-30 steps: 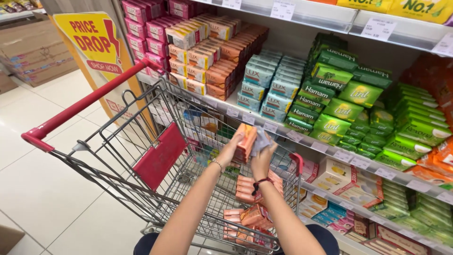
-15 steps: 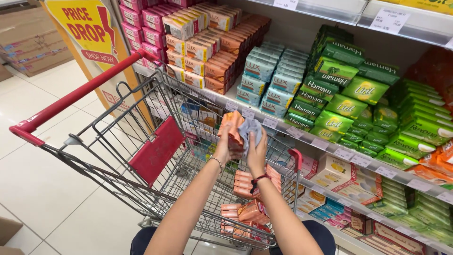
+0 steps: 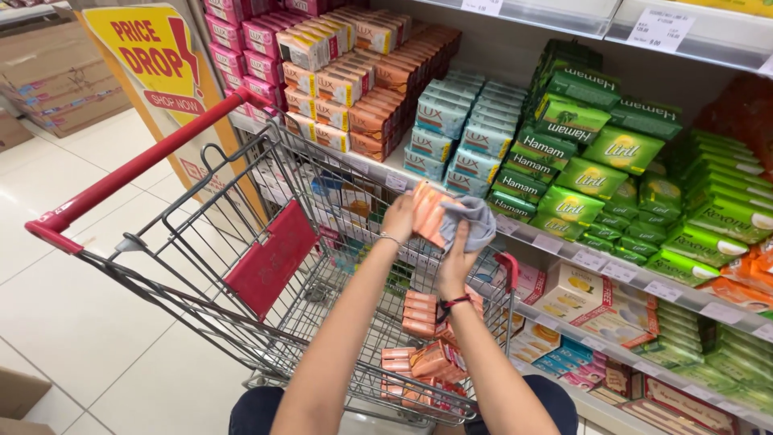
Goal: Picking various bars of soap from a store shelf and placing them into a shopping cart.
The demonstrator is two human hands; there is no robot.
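Note:
My left hand (image 3: 398,219) holds an orange soap pack (image 3: 428,211) up over the shopping cart (image 3: 241,242). My right hand (image 3: 457,256) presses a grey cloth (image 3: 473,221) against that pack's right side. Both hands hover above the cart's far end, close to the shelf edge. Down in the cart basket lie several more orange soap packs (image 3: 419,354), partly hidden by my forearms.
Shelves (image 3: 564,242) to the right carry stacked soap boxes in pink, orange, pale blue and green. The cart's red handle (image 3: 137,165) angles toward the lower left. A yellow promotional sign (image 3: 157,56) stands behind the cart. Cardboard boxes (image 3: 48,80) sit at the upper left on the tiled floor.
Both hands with the pack and cloth stay together over the cart; the view has shifted slightly, and the cloth has slid along the pack's right side.

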